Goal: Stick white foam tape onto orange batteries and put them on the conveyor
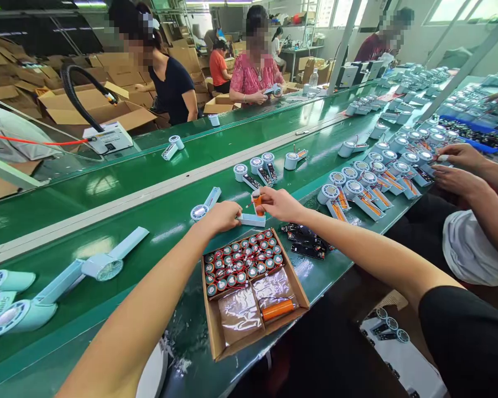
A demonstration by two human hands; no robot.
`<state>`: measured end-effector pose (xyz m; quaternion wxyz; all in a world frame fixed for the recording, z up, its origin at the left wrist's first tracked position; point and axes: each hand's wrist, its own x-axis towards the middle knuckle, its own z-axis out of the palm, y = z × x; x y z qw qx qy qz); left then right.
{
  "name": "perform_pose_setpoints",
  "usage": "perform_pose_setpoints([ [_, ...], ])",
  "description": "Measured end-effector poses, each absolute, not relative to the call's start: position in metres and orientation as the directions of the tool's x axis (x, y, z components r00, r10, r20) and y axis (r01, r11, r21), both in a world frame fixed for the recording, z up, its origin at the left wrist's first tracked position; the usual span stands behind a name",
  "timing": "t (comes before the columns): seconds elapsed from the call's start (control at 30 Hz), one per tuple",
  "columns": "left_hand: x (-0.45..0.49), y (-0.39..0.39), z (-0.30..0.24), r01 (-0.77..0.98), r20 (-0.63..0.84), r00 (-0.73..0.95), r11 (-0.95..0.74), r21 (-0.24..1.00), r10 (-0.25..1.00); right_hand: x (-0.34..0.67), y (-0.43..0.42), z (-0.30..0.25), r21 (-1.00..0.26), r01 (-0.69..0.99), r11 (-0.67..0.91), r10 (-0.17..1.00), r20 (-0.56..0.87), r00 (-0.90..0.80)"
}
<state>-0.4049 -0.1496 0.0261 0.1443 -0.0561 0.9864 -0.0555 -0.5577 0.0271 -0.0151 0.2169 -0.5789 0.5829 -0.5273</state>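
My right hand (280, 204) pinches an orange cylindrical battery (258, 204) held upright, a short wire beside it. Just under the battery is the pale blue handle (253, 220) of a handheld fan. My left hand (224, 215) has its fingers closed around the fan's other end, which the hand mostly hides. In front of me a cardboard box (257, 326) holds rows of upright batteries (244, 257) with red wires, and one orange battery (278, 309) lying flat. Black circuit boards (309, 243) lie to the box's right. Another pale blue fan (203, 207) lies behind my left hand.
Fans with exposed batteries (357, 188) crowd the bench at right, beside a co-worker's hands (460, 168). Several fans stand on the green conveyor belt (157, 199). More fan bodies (20, 315) lie at left. Other people sit across the line.
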Motion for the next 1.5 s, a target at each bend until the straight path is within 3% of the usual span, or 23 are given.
perform_pose_setpoints([
  [0.17,-0.397,-0.147,0.023,0.038,-0.261,-0.965,0.984,-0.172,-0.008,-0.555,0.030,-0.017,-0.681,-0.724,-0.107,-0.931,0.324,-0.167],
  [0.3,-0.400,-0.144,0.024,0.069,-0.226,-0.974,0.973,-0.221,0.018,-0.549,0.039,-0.002,-0.294,-0.948,-0.119,-0.960,0.279,0.034],
  [0.4,-0.409,-0.144,0.023,0.069,-0.191,-0.981,0.968,-0.241,0.022,-0.546,0.039,0.007,-0.016,-0.985,-0.174,-0.964,0.207,0.167],
  [0.53,-0.424,-0.145,0.022,0.031,-0.206,-0.978,0.968,-0.248,-0.021,-0.548,0.037,0.011,0.094,-0.970,-0.223,-0.961,0.144,0.235],
  [0.73,-0.436,-0.144,0.029,0.051,-0.260,-0.965,0.973,-0.226,-0.010,-0.564,0.040,0.012,0.042,-0.940,-0.339,-0.933,0.116,0.341],
  [0.87,-0.435,-0.144,0.029,0.071,-0.262,-0.965,0.978,-0.196,0.018,-0.566,0.037,0.012,-0.080,-0.995,-0.051,-0.985,0.170,0.036],
  [1.0,-0.437,-0.139,0.024,0.021,-0.248,-0.968,0.983,-0.184,-0.026,-0.563,0.037,0.006,-0.199,-0.964,-0.178,-0.978,0.147,0.150],
  [1.17,-0.454,-0.136,0.022,-0.093,-0.248,-0.960,0.982,-0.166,-0.133,-0.570,0.035,-0.002,-0.359,-0.925,0.124,-0.962,0.184,-0.200],
  [1.5,-0.460,-0.161,0.042,-0.087,-0.229,-0.971,0.994,0.068,-0.070,-0.573,0.047,-0.017,-0.439,-0.880,0.180,-0.908,0.270,-0.321],
])
